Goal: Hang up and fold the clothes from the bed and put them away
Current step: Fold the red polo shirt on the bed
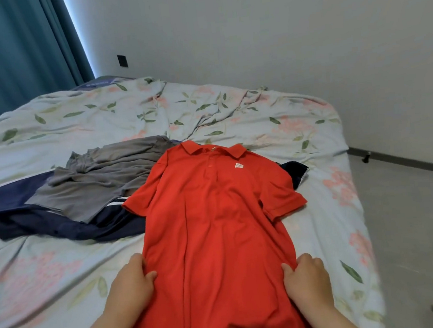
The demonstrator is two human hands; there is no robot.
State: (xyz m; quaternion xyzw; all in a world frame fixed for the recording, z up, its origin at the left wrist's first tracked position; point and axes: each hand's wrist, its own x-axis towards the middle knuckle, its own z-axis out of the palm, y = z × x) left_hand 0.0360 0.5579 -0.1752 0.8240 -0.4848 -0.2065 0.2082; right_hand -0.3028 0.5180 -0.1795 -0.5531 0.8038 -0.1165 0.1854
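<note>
The red polo shirt (215,216) lies lengthwise up the frame, collar uppermost; the left hand (132,285) and right hand (307,276) pinch its lower side edges.

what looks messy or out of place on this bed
The grey garment lies crumpled atop a bunched navy garment beside the red polo shirt, and a dark piece of cloth pokes out from under the polo. The polo itself lies flat, gripped by the left hand and right hand.
</note>
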